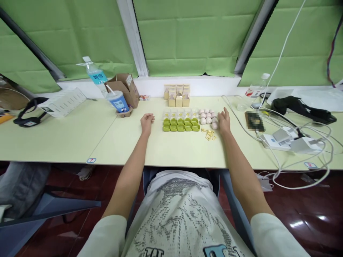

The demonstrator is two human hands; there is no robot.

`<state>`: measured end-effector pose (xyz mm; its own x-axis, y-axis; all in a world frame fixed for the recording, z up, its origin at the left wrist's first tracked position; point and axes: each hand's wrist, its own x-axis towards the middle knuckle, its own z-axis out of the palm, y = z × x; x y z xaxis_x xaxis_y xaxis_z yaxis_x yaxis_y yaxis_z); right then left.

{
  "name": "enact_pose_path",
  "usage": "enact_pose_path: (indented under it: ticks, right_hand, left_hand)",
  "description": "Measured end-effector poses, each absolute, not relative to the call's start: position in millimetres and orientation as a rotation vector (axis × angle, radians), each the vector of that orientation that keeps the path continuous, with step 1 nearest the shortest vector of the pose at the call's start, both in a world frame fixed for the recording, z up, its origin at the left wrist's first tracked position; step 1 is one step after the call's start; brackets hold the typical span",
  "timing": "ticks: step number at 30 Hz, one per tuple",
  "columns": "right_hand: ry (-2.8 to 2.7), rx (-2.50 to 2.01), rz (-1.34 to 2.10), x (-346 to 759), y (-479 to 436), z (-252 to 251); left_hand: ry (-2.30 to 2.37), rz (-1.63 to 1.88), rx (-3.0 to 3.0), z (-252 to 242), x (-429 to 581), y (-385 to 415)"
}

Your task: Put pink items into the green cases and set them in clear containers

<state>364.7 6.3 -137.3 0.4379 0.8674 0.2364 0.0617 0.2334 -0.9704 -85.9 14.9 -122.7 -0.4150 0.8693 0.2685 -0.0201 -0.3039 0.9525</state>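
Pale, smooth desktop (160, 150) spreads before you. Nearest, tiny yellow rings (209, 134) lie loose, and a careless wrist could scatter them. Your left hand (147, 121) rests in a loose, empty fist. Your right hand (223, 122), open, touches rounded pink shells (207, 116) beside glossy green trays (181, 125); nudged, they may roll. Cardboard boxes (178, 95) stand beyond.

desk (80, 139) top looks like smooth matt laminate, green trays (181, 125) are matt plastic, little boxes (177, 96) plain cardboard, pink eggs (207, 117) smooth, floor (308, 217) glossy dark red, blinds (193, 35) matt green cloth.
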Motion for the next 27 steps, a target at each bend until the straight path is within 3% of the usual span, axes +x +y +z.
enact_pose_path:
  ticks: [6, 11, 17, 27]
  right_hand:
    - [-1.005, -1.338, 0.245, 363.4, -6.2, -131.9]
    - [-1.342, -1.259, -0.158, 347.2, -28.0, -109.1]
    - [-1.729, -1.184, -0.207, 299.0, -45.6, -102.8]
    - [-2.188, -1.189, -0.178, 264.0, -59.3, -97.6]
  left_hand:
    - [1.42, 1.678, 1.701, -120.0, -74.1, -18.4]
    - [1.396, 1.428, 2.095, -118.8, -66.7, -39.3]
    - [1.382, 1.22, 2.258, -118.4, -61.2, -36.7]
    - [1.358, 1.332, 2.032, -118.3, -62.2, -27.6]
